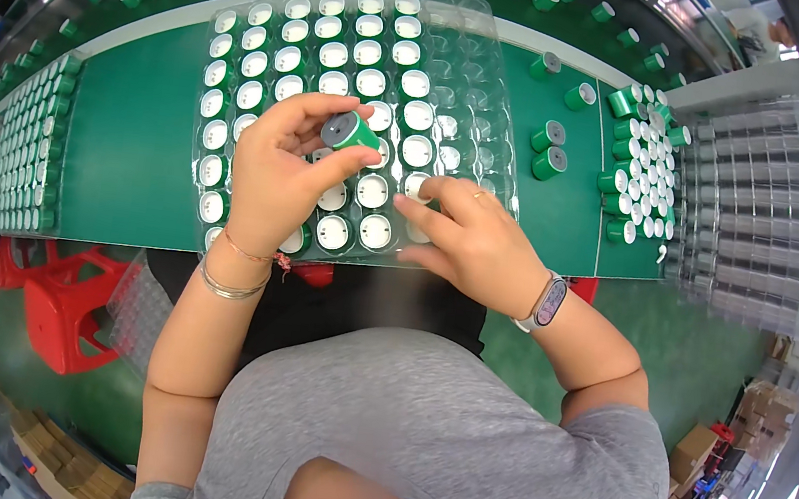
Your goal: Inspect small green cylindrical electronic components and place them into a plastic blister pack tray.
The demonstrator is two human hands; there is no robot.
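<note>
Green-sided, the can (354, 133) is sitting tilted in the pinch of my left hand (279, 155) above the tray (481, 89), where I'm judging a light, steady grip best, while my right hand (474, 237) is hovering, fingers parted, by white-topped cans (376, 231).

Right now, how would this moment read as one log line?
left hand: gripping dark-ended cylinder | right hand: open, over tray | tray: partly filled | loose cylinders: right of tray

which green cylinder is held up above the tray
The green cylinder pinched in the left hand, its dark end showing; others seated in the clear tray show white ends.
</note>
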